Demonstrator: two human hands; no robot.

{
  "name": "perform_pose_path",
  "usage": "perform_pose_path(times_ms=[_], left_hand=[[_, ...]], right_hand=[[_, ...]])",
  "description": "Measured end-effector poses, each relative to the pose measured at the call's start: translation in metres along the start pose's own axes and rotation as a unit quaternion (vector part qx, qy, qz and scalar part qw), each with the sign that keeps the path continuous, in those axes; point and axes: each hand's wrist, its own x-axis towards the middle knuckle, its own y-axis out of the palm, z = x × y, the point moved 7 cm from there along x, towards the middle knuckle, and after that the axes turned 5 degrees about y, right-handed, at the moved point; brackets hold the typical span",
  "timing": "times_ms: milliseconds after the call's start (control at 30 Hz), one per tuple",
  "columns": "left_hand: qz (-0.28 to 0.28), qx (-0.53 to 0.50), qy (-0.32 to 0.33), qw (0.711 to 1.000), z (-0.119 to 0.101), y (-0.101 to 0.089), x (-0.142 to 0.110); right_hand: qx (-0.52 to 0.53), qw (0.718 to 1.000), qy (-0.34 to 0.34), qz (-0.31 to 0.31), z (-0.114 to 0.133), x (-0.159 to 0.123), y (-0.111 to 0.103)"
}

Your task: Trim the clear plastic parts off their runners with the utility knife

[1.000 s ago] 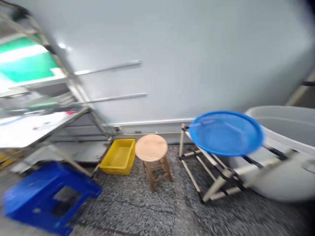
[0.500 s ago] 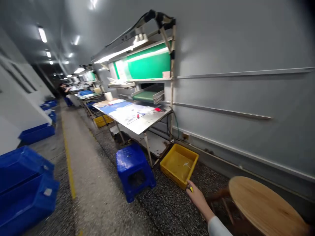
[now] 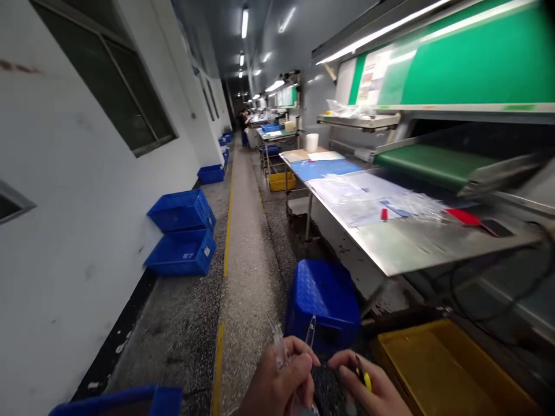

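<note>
Both hands have come up into view since the earlier frame, close together but not touching, just in front of a blue plastic stool. The left hand grips a clear plastic piece, pointed at its top, and the right hand pinches a small yellow-and-black object. Right of the stool sits a yellow crate, beyond it stands a steel workbench, and left of it, across the aisle, lie blue crates
</note>
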Motion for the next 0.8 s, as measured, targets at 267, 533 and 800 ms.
perform_pose_path(times_ms=[267, 533, 800], left_hand=[[-0.080, -0.046, 0.032, 0.995, -0.061, -0.082, 0.096], [-0.068, 0.002, -0.006, 0.998, -0.121, -0.220, 0.219], [0.007, 0.111, -0.018, 0.994, -0.198, -0.288, 0.325]], right_hand=[[-0.022, 0.996, -0.030, 0.080, 0.111, 0.148, 0.016], [0.007, 0.997, -0.018, 0.079, 0.154, 0.324, 0.069], [-0.003, 0.999, -0.018, 0.038, 0.220, 0.428, 0.092]])
